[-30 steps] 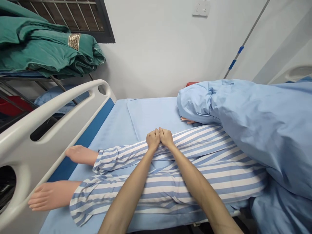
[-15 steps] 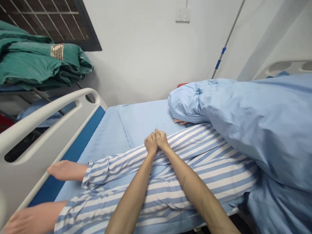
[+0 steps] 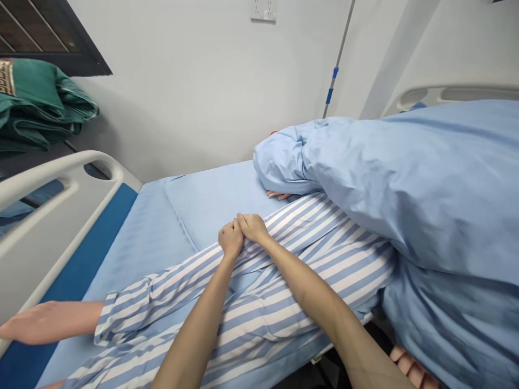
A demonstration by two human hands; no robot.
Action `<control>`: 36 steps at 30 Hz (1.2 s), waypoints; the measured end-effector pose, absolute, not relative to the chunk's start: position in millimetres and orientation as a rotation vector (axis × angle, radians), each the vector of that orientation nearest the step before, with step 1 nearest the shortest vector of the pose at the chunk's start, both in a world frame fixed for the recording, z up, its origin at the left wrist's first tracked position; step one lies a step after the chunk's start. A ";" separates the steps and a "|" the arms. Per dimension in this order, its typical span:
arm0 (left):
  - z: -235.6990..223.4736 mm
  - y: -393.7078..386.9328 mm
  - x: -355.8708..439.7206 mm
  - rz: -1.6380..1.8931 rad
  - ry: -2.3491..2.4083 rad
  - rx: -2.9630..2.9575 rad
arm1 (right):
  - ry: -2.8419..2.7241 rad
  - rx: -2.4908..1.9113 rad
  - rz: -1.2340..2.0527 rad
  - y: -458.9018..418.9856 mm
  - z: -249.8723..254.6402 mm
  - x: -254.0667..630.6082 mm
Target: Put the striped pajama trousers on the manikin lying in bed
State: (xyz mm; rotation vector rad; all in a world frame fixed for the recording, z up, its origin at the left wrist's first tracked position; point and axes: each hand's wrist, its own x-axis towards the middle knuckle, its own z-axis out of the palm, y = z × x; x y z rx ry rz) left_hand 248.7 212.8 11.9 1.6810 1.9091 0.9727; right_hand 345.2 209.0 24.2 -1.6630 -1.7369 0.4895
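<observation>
My left hand (image 3: 231,237) and my right hand (image 3: 252,227) are closed side by side, touching each other, at about knee height on the far leg of a lying figure. The figure wears blue-and-white striped trousers (image 3: 348,265). My fingertips are curled out of sight, so what they hold, if anything, is hidden. Its far foot (image 3: 28,322) is bare and points toward the bed's footboard (image 3: 91,189). A light blue quilt (image 3: 413,178) covers the figure's upper part, with fingers (image 3: 278,194) showing from under its edge.
Around the legs lies a light blue sheet (image 3: 211,189). Folded green cloth (image 3: 44,108) is stacked beyond the footboard. A pole with blue clamps (image 3: 332,84) stands by the wall, near a socket plate (image 3: 263,9). More fingers (image 3: 409,367) hang below the quilt at lower right.
The view has swung right, so the bed and legs appear further left. Fingers at the lower right have come into view. My closed hands keep their place together on the far leg.
</observation>
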 end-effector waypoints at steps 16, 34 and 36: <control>10.8 217.6 287.2 1.049 1.906 1.529 | -1.550 -1.624 0.552 219.1 27.9 356.0; 27.8 225.4 309.6 0.943 1.929 1.581 | -1.415 -1.221 0.789 224.2 17.3 392.8; 31.9 231.3 320.2 1.047 1.894 1.481 | -1.311 -1.199 0.808 224.6 20.3 394.6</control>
